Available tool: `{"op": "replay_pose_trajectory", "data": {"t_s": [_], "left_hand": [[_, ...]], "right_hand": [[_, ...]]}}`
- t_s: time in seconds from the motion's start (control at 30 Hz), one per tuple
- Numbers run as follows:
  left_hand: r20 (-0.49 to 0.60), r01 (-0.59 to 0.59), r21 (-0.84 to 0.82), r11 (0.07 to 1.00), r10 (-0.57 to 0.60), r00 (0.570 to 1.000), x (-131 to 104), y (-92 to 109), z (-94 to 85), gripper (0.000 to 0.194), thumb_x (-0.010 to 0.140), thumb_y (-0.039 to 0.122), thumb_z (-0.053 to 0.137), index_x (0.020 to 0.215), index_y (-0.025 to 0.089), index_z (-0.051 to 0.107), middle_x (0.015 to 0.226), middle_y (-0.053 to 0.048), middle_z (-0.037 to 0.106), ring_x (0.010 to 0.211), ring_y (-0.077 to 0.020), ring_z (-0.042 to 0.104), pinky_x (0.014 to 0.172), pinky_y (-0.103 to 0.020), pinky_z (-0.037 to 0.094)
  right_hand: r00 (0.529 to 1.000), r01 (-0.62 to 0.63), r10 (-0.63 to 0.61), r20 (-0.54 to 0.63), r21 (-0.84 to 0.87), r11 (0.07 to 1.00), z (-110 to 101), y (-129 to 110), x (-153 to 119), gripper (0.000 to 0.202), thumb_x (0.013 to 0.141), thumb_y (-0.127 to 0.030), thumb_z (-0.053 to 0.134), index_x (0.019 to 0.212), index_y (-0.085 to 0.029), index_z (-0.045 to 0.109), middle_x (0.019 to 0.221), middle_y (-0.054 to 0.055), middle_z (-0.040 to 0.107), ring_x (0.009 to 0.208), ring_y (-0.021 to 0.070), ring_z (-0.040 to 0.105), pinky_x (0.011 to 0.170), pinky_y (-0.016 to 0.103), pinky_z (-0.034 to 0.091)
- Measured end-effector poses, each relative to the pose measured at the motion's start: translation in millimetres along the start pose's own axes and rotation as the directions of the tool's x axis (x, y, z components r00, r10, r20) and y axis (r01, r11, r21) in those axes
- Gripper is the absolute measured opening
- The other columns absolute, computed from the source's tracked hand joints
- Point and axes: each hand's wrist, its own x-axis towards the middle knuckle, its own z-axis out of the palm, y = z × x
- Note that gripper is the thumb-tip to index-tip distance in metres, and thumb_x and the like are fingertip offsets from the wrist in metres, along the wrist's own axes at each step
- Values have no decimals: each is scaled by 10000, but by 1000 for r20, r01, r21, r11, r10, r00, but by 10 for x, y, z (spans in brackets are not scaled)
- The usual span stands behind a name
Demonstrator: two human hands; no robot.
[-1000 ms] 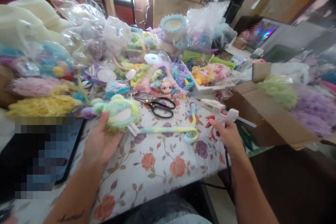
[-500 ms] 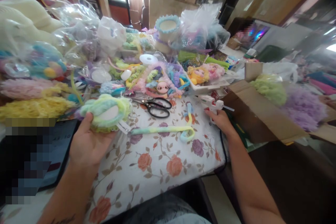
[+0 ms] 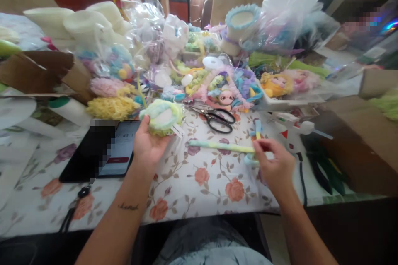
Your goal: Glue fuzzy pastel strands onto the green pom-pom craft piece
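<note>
My left hand (image 3: 151, 140) holds a fuzzy green, yellow and blue ring-shaped piece (image 3: 163, 116) with a pale round centre, thumb on its edge. A small white printed tag (image 3: 178, 130) hangs from its right side. My right hand (image 3: 275, 159) pinches a soft green-yellow strip (image 3: 224, 146) that lies along the cloth, its left end near the tag. The strip's curled part lies beside my right fingers. Beyond it, black-handled scissors (image 3: 219, 120) rest on the flowered tablecloth (image 3: 192, 198). A white glue gun (image 3: 294, 121) lies to the right, touched by neither hand.
Doll heads (image 3: 226, 97), yarn pieces and plastic bags (image 3: 289, 12) crowd the back. A dark tablet (image 3: 90, 149) lies at left with a black strap (image 3: 73, 207) in front. Cardboard boxes (image 3: 351, 140) stand at both sides, and a cable runs down at the right.
My right hand has let go of the glue gun, moved left and taken hold of the strip. My left hand still holds the fuzzy piece. The view has turned left.
</note>
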Motion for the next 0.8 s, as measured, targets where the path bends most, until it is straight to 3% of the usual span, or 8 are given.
{"op": "replay_pose_trajectory", "data": {"t_s": [0.07,0.17,0.3,0.4,0.53,0.63,0.73,0.8], "left_hand": [[-12,-13,2,1000,13,1000,11,-6,-17,454,1108,389,463,1533,272,574,1092,-57,845,965,-250,805,893,-407,666],[28,-31,12,999,31,999,34,-25,-44,476,1104,362,470,1564,265,542,1135,-58,841,1003,-245,801,934,-409,650],[53,-26,17,1000,25,998,51,-36,-51,473,1107,354,464,1562,260,552,1113,-54,846,1003,-233,801,945,-386,642],[31,-11,14,1000,10,999,21,-34,-11,460,1116,349,450,1553,259,562,1054,-43,850,976,-224,802,908,-367,649],[-18,7,-15,1000,-7,1000,-36,-33,56,445,1125,353,439,1527,241,594,1011,-39,845,947,-216,800,901,-362,650],[-24,12,-37,999,-12,1000,-56,-40,74,427,1122,350,457,1502,243,620,1024,-46,844,957,-222,798,917,-368,645],[-18,8,-22,1000,-9,1000,-50,-53,56,408,1120,334,465,1480,232,627,999,-45,843,906,-214,793,891,-362,647],[-3,19,-5,1000,-19,1000,-39,-61,34,407,1113,326,482,1481,224,622,1010,-49,842,903,-212,789,903,-363,644]], "right_hand": [[931,199,-241,275,172,965,218,-313,-11,214,977,-368,613,879,-227,740,853,80,775,774,243,698,790,380,555],[710,377,-512,483,353,856,569,-714,51,141,1012,-243,617,932,-222,731,974,96,763,948,261,708,873,381,546],[540,424,-532,651,336,841,930,-1058,96,98,964,-160,718,878,-200,696,971,106,719,977,275,655,902,393,507],[527,363,-488,696,335,869,1071,-1151,53,216,905,-88,739,758,-203,630,891,86,683,934,262,622,883,383,483],[580,259,-443,684,361,896,1093,-1097,41,256,912,-60,634,715,-211,575,865,68,681,897,229,621,860,360,479],[623,139,-384,681,387,912,1014,-983,153,153,948,-186,607,798,-212,606,843,39,706,815,193,649,779,317,508],[681,-232,-217,700,487,842,899,-853,346,197,961,-378,598,840,-223,602,850,40,750,768,189,684,750,322,549],[665,-541,-80,743,553,634,817,-774,514,201,924,-402,621,819,-231,612,876,59,770,832,215,718,815,363,579]]}}
